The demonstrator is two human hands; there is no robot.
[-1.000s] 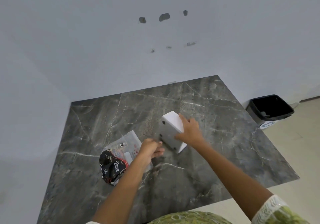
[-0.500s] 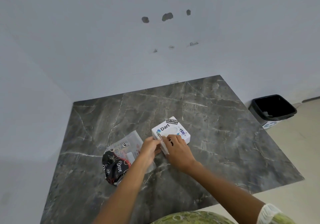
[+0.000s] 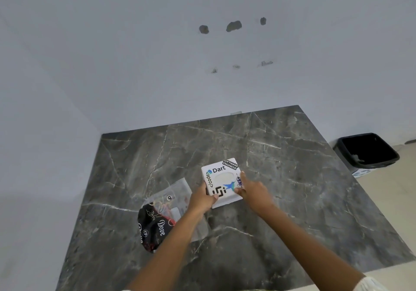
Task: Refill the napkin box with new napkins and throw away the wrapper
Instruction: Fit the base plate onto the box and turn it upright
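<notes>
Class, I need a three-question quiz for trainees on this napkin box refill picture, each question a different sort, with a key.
1. True or false: both hands touch the napkin box.
2. Which side of the box is the wrapper on: A the person's left, B the person's right?
3. Fill in: the bin stands on the ____, beside the table.

Key: 1 true, left hand and right hand; 2 A; 3 floor.
</notes>
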